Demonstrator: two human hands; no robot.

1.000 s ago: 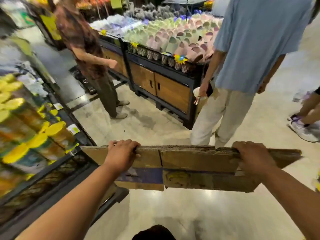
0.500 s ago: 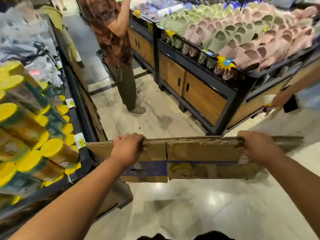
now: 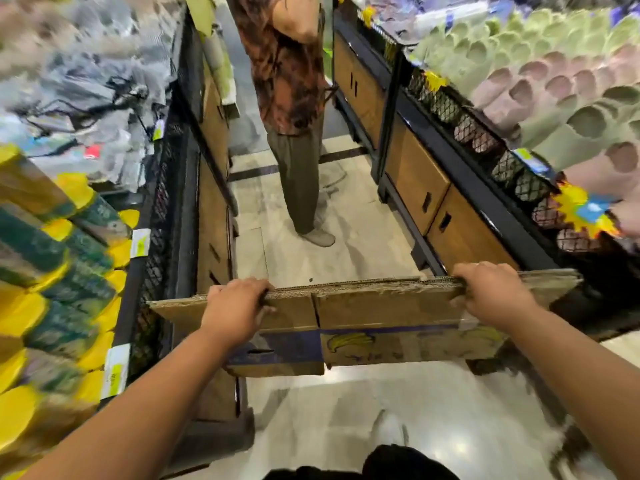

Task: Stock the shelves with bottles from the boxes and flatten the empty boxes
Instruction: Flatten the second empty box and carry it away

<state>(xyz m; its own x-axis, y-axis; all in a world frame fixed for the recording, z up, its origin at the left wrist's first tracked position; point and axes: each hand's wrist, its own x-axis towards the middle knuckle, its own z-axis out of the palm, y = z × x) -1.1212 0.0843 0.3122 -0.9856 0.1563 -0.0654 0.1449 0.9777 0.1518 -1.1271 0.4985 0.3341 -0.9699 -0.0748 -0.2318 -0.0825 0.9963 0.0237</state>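
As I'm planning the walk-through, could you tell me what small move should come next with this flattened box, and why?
Probably turn the flattened box lengthwise before walking forward: the left hand and right hand grip its top edge, held crosswise it spans much of the aisle, and a person stands ahead in it.

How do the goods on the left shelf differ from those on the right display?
The bottles on the left shelf have yellow caps and dark green labels; the slippers on the right display are pale pink and green. The bottles show round caps toward the aisle; the slippers show open mouths. Both are packed in dense rows.
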